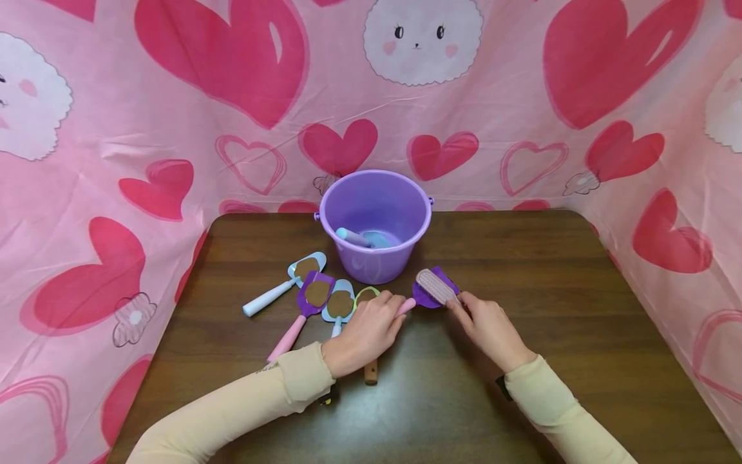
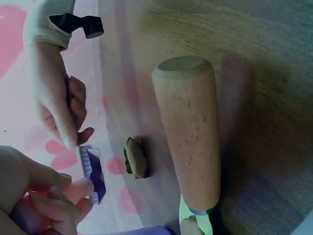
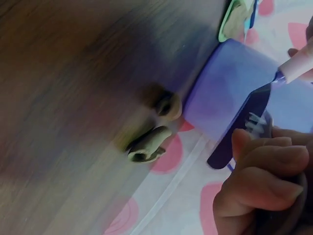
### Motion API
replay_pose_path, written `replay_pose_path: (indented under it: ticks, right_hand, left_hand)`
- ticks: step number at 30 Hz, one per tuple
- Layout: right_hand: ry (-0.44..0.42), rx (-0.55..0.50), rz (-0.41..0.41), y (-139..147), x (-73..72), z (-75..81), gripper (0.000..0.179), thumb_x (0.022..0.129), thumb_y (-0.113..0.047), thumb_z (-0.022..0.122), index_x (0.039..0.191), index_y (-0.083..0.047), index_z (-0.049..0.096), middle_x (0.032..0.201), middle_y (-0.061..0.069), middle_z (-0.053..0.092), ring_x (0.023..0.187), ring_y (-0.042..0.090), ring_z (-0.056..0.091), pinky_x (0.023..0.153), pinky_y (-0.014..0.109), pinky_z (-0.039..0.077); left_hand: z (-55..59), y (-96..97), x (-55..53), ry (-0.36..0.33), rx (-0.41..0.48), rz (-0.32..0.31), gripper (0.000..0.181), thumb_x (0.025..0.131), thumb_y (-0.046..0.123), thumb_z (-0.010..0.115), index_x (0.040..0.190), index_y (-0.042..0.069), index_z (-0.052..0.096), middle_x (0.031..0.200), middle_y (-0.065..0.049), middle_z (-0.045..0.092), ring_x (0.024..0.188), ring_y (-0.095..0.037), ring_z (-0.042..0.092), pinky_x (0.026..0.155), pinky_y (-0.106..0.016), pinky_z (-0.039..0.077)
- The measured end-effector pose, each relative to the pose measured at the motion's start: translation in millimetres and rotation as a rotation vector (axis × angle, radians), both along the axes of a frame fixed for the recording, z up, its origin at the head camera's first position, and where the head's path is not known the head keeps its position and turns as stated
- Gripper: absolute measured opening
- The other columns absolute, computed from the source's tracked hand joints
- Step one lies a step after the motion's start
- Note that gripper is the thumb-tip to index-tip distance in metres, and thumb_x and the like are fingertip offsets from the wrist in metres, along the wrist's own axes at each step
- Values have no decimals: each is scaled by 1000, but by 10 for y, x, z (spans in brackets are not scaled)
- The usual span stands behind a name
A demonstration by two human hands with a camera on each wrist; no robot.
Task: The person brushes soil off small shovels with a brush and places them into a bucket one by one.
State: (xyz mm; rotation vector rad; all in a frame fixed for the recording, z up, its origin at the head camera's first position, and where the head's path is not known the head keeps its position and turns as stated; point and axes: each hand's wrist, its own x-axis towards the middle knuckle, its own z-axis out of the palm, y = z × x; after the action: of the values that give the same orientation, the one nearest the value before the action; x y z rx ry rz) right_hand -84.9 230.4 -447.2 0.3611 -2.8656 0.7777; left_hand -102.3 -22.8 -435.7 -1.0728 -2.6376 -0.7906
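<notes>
My left hand grips the pink handle of a small shovel, whose purple blade extends to the right, in front of the bucket. My right hand holds a brush by its handle, and the brush's pale head overlaps the blade. In the right wrist view, white bristles show right at the purple blade. Under my left forearm and hand lies a green shovel with a wooden handle; its middle is hidden in the head view.
A purple bucket stands at the back, with a light-blue-handled tool inside. Left of my hands lie a blue shovel, a purple one and another blue one, brown patches on their blades. Brown lumps lie on the table.
</notes>
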Motion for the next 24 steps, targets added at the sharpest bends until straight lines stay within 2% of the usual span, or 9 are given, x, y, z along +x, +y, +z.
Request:
replay_pose_path:
  ticks: [8,11,16,18,20,24]
  right_hand:
    - [1,36,-103,82,-18,21,26,105,-19,63,84,-5,56,62,-1,42,55,20,45,53,38,39]
    - [4,37,-74,68,-7,29,23,104,-17,65,85,-5,58,62,-1,43,55,18,44,52,37,40]
    - [-37,9,49,2,6,30,17,101,-18,69,90,-7,62,64,-5,45,55,10,42,52,27,38]
    - [-47,5,75,-8,2,27,17,101,-18,69,90,-8,62,65,-6,45,56,8,42,52,26,38]
    - [-42,13,71,0,-9,23,18,102,-18,69,89,-8,62,65,-6,45,56,9,42,52,26,37]
    - [-34,21,3,63,-40,15,20,103,-18,67,87,-6,61,65,-3,44,56,12,42,52,29,37]
  left_hand:
    - [9,-17,8,-7,-11,-10,12,100,13,70,107,3,70,89,-9,66,76,-23,66,67,-39,57]
    - [1,-17,12,-3,-27,-7,12,100,13,71,106,3,69,89,-9,66,77,-23,66,68,-39,58]
    - [-7,-4,8,-6,-33,10,16,102,16,68,108,2,69,89,-10,66,76,-25,67,67,-40,58]
    - [-8,-1,5,-4,-30,16,16,102,17,68,108,2,70,89,-10,66,76,-25,67,67,-41,57]
    - [-4,-3,4,-6,-20,18,15,102,16,68,108,2,70,89,-10,66,76,-25,67,67,-41,57]
    - [5,-14,4,0,-2,11,14,99,12,71,108,2,70,89,-10,66,76,-26,67,67,-42,57]
